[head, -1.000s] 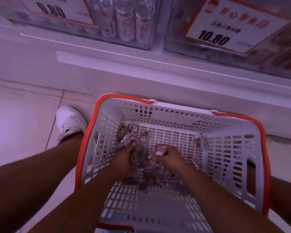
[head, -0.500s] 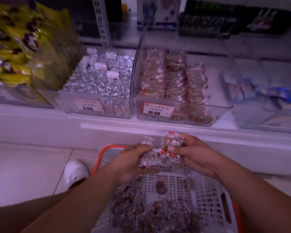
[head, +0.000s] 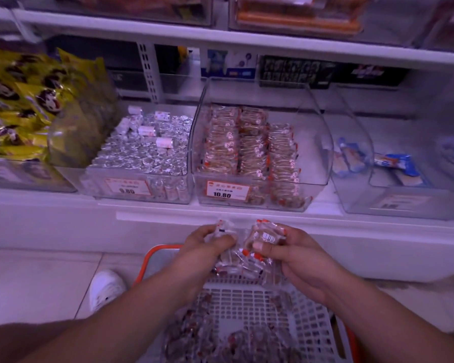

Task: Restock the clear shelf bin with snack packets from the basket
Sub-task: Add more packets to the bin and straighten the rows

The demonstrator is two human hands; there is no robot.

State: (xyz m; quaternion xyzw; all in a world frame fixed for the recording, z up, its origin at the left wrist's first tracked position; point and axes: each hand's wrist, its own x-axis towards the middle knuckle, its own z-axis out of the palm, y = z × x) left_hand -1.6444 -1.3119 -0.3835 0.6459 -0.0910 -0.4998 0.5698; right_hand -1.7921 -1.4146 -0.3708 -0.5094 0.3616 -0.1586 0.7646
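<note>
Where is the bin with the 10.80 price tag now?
In the head view the bin stands on the lower shelf at centre, right of the bin of silver packets and directly above both hands.

A shop: price tags point(head: 222, 191) front stocked shelf bins point(head: 260, 163).

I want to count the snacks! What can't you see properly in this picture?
All in the head view:
- How many snack packets are held: left hand and right hand cover part of the bunch.
- Packets left in the basket: blurred, cut off by the bottom edge.
- Small writing on the 10.80 price label: too small.
- Lower layers in the clear shelf bin: hidden under the top rows.
</note>
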